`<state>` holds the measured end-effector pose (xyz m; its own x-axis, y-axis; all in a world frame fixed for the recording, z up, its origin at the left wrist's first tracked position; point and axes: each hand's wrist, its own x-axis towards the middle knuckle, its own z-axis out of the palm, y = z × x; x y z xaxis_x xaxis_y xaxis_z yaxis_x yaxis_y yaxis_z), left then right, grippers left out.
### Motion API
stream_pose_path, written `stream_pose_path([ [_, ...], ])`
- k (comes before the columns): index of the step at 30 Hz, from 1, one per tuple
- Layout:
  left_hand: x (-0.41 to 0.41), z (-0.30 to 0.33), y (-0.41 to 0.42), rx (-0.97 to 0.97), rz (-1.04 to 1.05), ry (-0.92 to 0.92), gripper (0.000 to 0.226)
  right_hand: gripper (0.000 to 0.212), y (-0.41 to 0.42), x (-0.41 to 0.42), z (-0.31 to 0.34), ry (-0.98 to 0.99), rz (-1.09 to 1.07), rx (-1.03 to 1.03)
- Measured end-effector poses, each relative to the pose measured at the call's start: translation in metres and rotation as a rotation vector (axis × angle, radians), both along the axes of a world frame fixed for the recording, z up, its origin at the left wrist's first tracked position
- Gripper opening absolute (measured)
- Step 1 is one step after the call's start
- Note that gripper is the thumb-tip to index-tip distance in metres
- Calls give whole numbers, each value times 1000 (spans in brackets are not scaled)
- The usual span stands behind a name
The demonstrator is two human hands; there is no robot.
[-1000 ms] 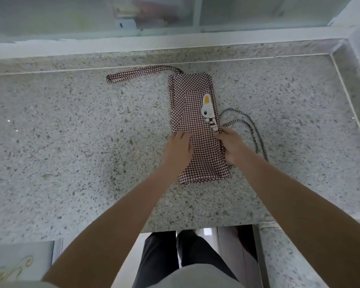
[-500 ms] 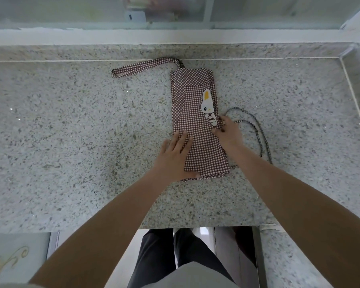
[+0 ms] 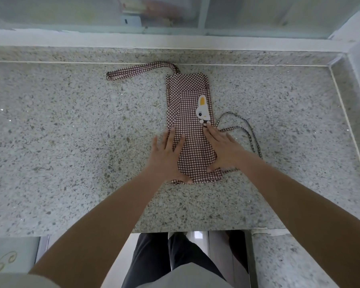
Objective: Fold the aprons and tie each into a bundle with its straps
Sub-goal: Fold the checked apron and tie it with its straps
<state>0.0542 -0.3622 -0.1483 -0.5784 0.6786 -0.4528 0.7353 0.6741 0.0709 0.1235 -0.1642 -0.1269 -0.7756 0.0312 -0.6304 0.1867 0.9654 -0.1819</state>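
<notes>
Checked apron (image 3: 190, 125) folded into a narrow strip mid-counter (image 3: 71, 142), pinned flat under left hand (image 3: 168, 157) and right hand (image 3: 223, 149), both with fingers spread, gripping nothing, likely to set the creases, thin straps (image 3: 240, 126) loose just right, wide loop (image 3: 137, 70) trailing left.

Speckled granite counter (image 3: 71, 142) bears a folded apron (image 3: 190, 109) (checked).
</notes>
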Motion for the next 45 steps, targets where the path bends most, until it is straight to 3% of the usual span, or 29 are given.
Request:
stream_pose_path([
  [3,1,4,2,-26,-12,7,139,145,3,-1,-1,-61,63,23],
  [8,-22,16,-3,33,-19,9,114,146,2,-3,2,-102,70,41],
  [14,-30,14,-11,12,-62,14,121,146,-3,-2,5,-74,62,112],
  [18,-29,14,-11,10,-65,12,123,132,-12,5,9,60,100,175],
  [21,-28,20,-9,37,-54,72,123,106,-14,13,11,193,77,112],
  [23,-21,23,-12,143,-182,134,103,96,-12,18,11,212,-13,22],
  [25,-8,23,-20,240,-390,49,70,94,-11,20,10,220,-60,-24],
  [27,3,22,-30,262,-471,-25,61,95,-10,20,9,217,-63,-30],
  [29,8,17,-41,248,-518,26,58,96,-11,19,8,211,-69,-36],
  [33,14,10,-40,369,-621,211,21,97,-12,21,8,190,-85,-45],
  [36,16,28,-29,361,-436,46,17,83,-10,23,10,184,-190,-167],
  [38,10,41,-23,373,-204,-93,18,63,-9,25,24,192,-374,-391],
  [40,2,47,-18,434,22,-250,17,57,-8,28,41,153,-495,-599],
  [43,-14,46,-16,600,351,-429,24,78,-11,32,54,21,-468,-593],
  [45,-23,51,-13,697,506,-511,29,68,-13,28,49,73,-454,-546],
])
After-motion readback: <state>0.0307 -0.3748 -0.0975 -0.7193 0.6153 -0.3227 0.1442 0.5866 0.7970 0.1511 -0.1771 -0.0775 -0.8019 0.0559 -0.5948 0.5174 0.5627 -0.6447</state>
